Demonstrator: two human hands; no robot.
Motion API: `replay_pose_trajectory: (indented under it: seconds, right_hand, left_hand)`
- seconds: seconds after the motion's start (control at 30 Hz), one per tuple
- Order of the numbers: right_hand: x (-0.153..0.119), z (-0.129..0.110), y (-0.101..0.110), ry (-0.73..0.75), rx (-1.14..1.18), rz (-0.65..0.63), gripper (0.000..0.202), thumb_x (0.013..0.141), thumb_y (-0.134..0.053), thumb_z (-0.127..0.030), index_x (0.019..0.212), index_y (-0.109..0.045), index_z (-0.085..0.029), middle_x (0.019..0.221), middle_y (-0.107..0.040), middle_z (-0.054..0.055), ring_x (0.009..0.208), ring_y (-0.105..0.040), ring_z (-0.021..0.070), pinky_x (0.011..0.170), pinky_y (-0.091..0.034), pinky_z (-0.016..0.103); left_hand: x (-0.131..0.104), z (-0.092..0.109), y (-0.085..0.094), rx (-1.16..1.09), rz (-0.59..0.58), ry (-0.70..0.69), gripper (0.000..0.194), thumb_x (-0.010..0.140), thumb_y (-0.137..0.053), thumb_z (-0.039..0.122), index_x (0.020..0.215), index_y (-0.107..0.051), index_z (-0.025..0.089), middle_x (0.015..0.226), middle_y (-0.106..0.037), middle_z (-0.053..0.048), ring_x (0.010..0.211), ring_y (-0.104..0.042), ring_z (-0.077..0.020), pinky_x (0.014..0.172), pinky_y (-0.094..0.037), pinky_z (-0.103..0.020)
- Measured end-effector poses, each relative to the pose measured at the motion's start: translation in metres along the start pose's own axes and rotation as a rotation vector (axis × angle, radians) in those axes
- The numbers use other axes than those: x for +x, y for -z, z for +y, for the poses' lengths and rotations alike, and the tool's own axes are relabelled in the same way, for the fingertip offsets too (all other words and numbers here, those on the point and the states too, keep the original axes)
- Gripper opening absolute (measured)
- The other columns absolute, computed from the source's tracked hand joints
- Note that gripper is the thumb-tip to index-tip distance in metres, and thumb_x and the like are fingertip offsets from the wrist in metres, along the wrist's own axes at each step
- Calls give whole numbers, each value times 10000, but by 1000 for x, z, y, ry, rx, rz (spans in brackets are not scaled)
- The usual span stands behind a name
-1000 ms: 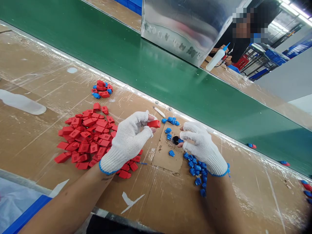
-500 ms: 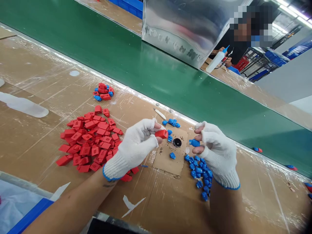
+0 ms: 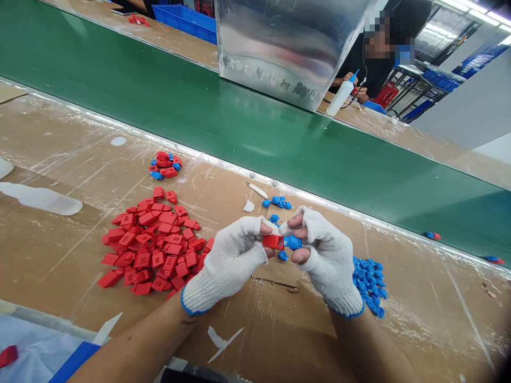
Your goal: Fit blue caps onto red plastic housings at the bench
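Observation:
Gloved in white with bare fingertips, my left hand (image 3: 235,258) pinches a red plastic piece (image 3: 273,242). My right hand (image 3: 325,260) grips a blue piece (image 3: 294,243), whose end meets the open end of the red one. How far the blue piece sits inside cannot be told. A pile of red pieces (image 3: 155,239) lies left of my left hand, and a pile of blue pieces (image 3: 369,284) lies beside my right wrist. Beneath the hands is a cardboard sheet (image 3: 275,274), with a few loose blue pieces (image 3: 281,202) at its far edge.
A green conveyor belt (image 3: 179,111) crosses behind the table, carrying joined red-blue pieces (image 3: 433,235) at right. A small red-and-blue cluster (image 3: 165,165) sits beyond the red pile. A metal box (image 3: 271,53), a white bottle (image 3: 341,97) and a person (image 3: 369,64) are across the belt.
My right hand has moved left, bringing the blue piece against the red piece. The black round object on the cardboard is now hidden behind the hands. The camera view has shifted slightly.

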State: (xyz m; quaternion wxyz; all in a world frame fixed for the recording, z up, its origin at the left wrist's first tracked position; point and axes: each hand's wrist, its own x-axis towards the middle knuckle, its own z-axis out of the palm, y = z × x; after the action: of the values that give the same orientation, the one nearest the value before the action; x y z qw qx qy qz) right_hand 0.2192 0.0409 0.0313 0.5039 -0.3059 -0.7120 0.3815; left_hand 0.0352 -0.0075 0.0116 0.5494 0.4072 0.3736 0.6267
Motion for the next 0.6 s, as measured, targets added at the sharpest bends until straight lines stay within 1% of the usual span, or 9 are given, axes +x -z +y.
replay_pose_trajectory:
  seconds: [0.1, 0.17, 0.23, 0.33, 0.47, 0.53, 0.6]
  right_hand:
    - [-2, 1, 0, 13, 18, 16, 316, 893, -881, -575, 934, -773, -281, 1037, -802, 51, 934, -778, 256, 923, -655, 479]
    - [-3, 1, -1, 19, 39, 20, 280, 905, -881, -544, 966, -783, -288, 1052, -800, 56, 989, -775, 265, 915, -651, 467]
    - [-4, 0, -2, 26, 48, 18, 246, 916, -879, -513, 986, -787, -296, 1054, -802, 54, 1002, -771, 263, 885, -653, 447]
    - [-4, 1, -3, 43, 6, 21, 244, 921, -872, -519, 966, -787, -295, 1013, -809, 49, 985, -773, 267, 878, -659, 457]
    - [-3, 1, -3, 82, -72, 2, 256, 922, -865, -530, 944, -786, -288, 1007, -811, 56, 940, -778, 266, 833, -670, 444]
    - [-1, -2, -3, 135, -125, -17, 225, 922, -875, -487, 911, -776, -285, 1003, -806, 50, 903, -777, 249, 810, -673, 417]
    - [1, -7, -3, 184, -191, -72, 202, 917, -893, -405, 855, -746, -280, 925, -787, 30, 845, -763, 227, 777, -663, 381]
  left_hand:
    - [-2, -1, 2, 64, -36, 43, 206, 879, -852, 315, 949, -705, 189, 887, -770, -54, 764, -717, -171, 690, -596, -289]
    - [-4, -3, 4, 58, -97, 61, 273, 960, -784, 448, 972, -713, 184, 866, -750, -55, 737, -690, -165, 686, -577, -296]
    - [-6, -5, 5, 18, -156, 56, 349, 1020, -697, 529, 998, -712, 181, 843, -727, -49, 713, -661, -154, 687, -553, -296]
    - [-7, -9, 5, -7, -197, 51, 375, 1059, -630, 542, 994, -701, 179, 856, -718, -52, 723, -640, -149, 713, -531, -301]
    - [-7, -11, 4, 16, -173, 77, 426, 1065, -591, 581, 951, -682, 181, 838, -690, -61, 741, -624, -173, 712, -513, -322]
    - [-7, -11, 3, 29, -173, 86, 455, 1071, -558, 604, 912, -648, 188, 815, -655, -50, 733, -599, -175, 698, -500, -320]
    - [-9, -11, 2, 85, -169, 84, 459, 1093, -505, 598, 878, -600, 204, 779, -602, -25, 698, -540, -161, 680, -481, -309]
